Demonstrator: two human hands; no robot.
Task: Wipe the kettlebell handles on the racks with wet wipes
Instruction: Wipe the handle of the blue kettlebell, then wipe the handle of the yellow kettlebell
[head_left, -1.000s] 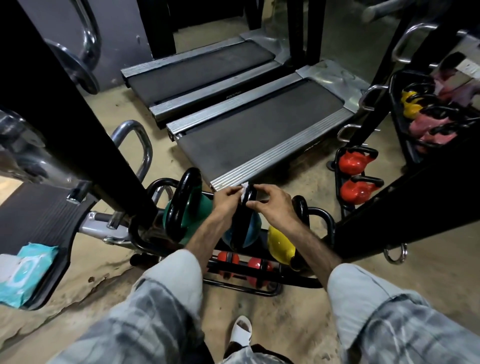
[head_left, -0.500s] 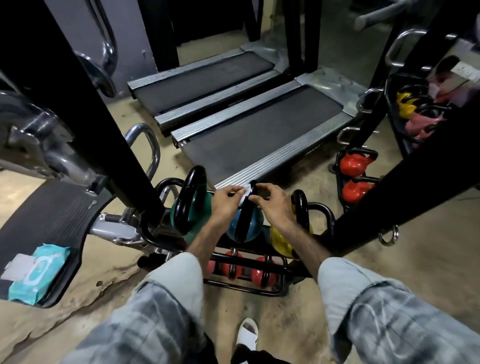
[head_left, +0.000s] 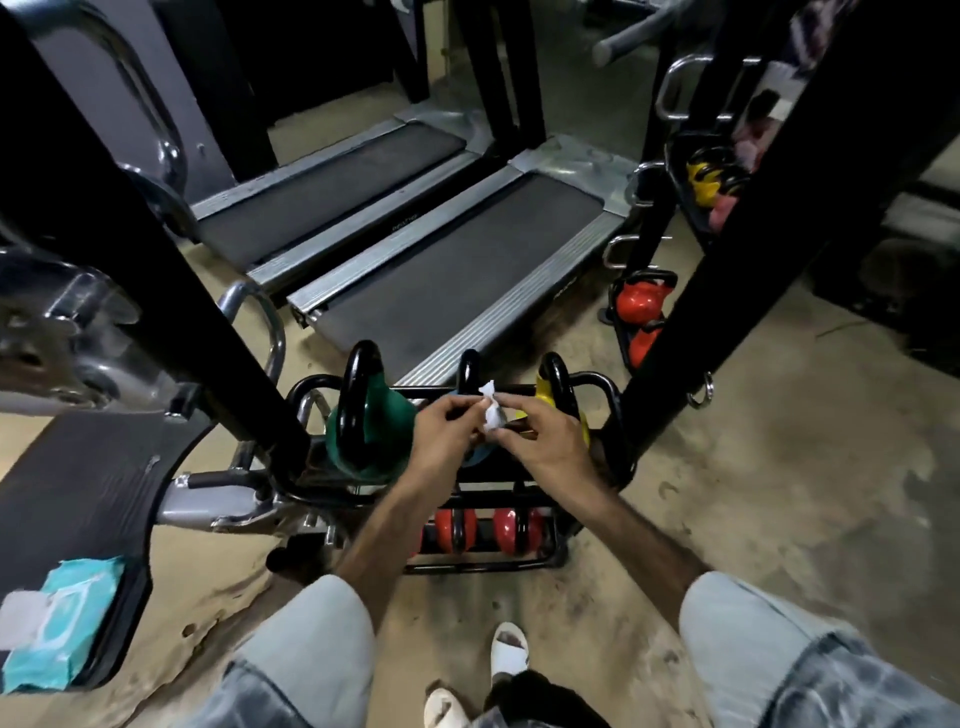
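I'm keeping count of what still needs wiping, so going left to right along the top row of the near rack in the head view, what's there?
Green kettlebell → blue kettlebell, mostly hidden behind the left hand and right hand, which pinch a white wet wipe in front of it → yellow kettlebell.

Dim indoor light, deep shadow at the top, glare on chrome bars (head_left: 270, 332), strong wide-angle bending, soft edges.

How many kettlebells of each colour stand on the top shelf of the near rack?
Green kettlebell: 1
Blue kettlebell: 1
Yellow kettlebell: 1
Total: 3
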